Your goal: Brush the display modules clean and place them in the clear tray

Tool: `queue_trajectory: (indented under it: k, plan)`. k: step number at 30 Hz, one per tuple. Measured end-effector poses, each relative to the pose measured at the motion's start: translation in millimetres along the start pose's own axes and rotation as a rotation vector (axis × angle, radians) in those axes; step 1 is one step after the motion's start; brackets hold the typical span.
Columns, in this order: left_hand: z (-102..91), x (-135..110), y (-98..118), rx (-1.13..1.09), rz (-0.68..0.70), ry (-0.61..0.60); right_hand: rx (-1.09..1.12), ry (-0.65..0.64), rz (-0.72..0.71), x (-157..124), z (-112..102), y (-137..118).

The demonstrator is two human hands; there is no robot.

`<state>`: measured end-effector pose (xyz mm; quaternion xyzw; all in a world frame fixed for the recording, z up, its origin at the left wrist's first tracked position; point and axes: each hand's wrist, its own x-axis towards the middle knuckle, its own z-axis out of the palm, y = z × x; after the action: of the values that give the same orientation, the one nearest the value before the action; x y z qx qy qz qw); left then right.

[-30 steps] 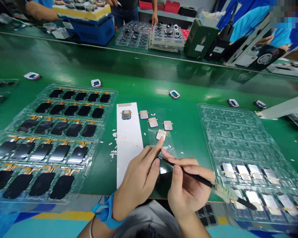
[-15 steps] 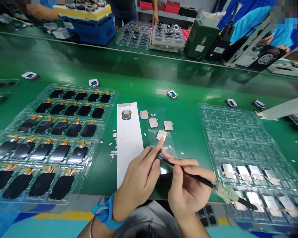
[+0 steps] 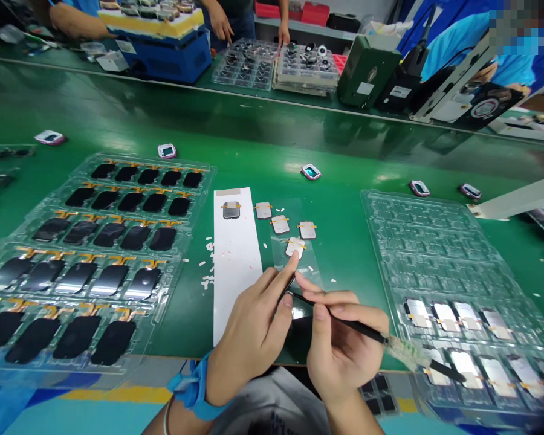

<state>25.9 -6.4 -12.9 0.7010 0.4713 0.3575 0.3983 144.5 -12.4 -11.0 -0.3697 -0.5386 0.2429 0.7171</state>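
Note:
My right hand point(image 3: 349, 344) grips black tweezers point(image 3: 360, 328), their rear end wrapped in clear tape. The tweezer tip meets the fingers of my left hand point(image 3: 258, 320), which wears a blue wrist strap point(image 3: 194, 386). Between its thumb and fingers is a thin dark edge point(image 3: 286, 286), mostly hidden, so its kind cannot be made out. Just beyond my left index fingertip lies a small silver-backed screen point(image 3: 294, 246) with an orange flex strip. Several more such screens point(image 3: 307, 229) lie nearby, one point(image 3: 231, 209) on a white paper strip point(image 3: 236, 272).
At left, a clear tray point(image 3: 172, 266) holds rows of black screens. The clear tray point(image 3: 399, 241) at right carries silver-backed screens in its near rows. Small pink-edged watch cases point(image 3: 310, 171) stand along the green surface beyond. A co-worker's hands point(image 3: 220, 23) are at far trays.
The watch cases have shifted slightly left. My right hand and the tweezers have edged left, while my left hand stays nearly still. A co-worker's second hand now shows by the far tray.

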Motion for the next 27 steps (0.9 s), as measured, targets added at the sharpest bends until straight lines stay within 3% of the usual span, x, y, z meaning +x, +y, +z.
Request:
queue_trajectory:
  k: [11,18,27]
  plan:
    - [-0.3,0.2,-1.0,0.078,0.012,0.025,0.045,0.050,0.011,-1.0,-1.7,1.1]
    - [0.8,3.5,-1.6,0.123,0.044,0.058,0.020,0.002,-0.005,-3.0,-1.0,0.8]
    - [0.1,2.7,2.1,0.020,-0.007,0.057,-0.003,0.048,-0.032,2.2,-4.2,0.3]
